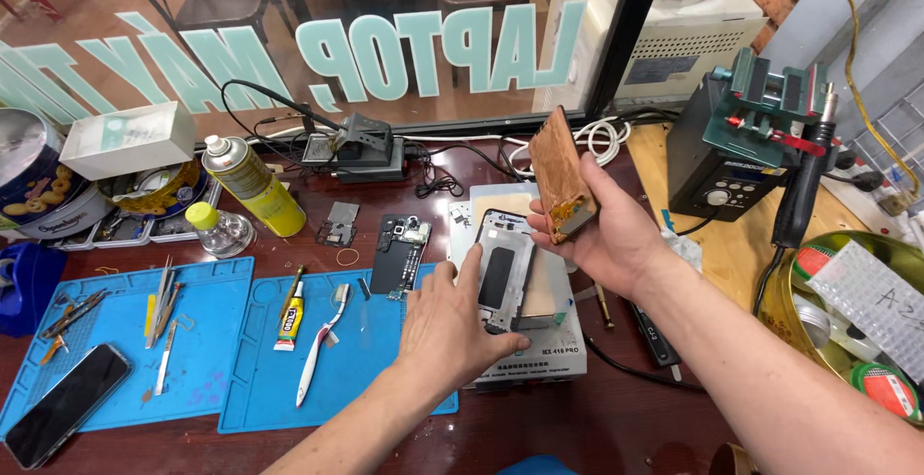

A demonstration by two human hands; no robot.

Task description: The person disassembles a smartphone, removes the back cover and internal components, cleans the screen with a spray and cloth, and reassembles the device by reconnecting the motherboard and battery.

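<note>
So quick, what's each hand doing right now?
Left hand: open, pressing flat on the phone frame on the heating plate.
Right hand: closed, holding up a brown phone back cover.

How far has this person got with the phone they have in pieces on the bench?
Done: the phone is opened, and its dark inner board lies apart on the bench. In hand: the left hand presses the bare phone frame on the white heating plate, while the right hand holds up a brown panel. Left: the parts are still separate.
</note>
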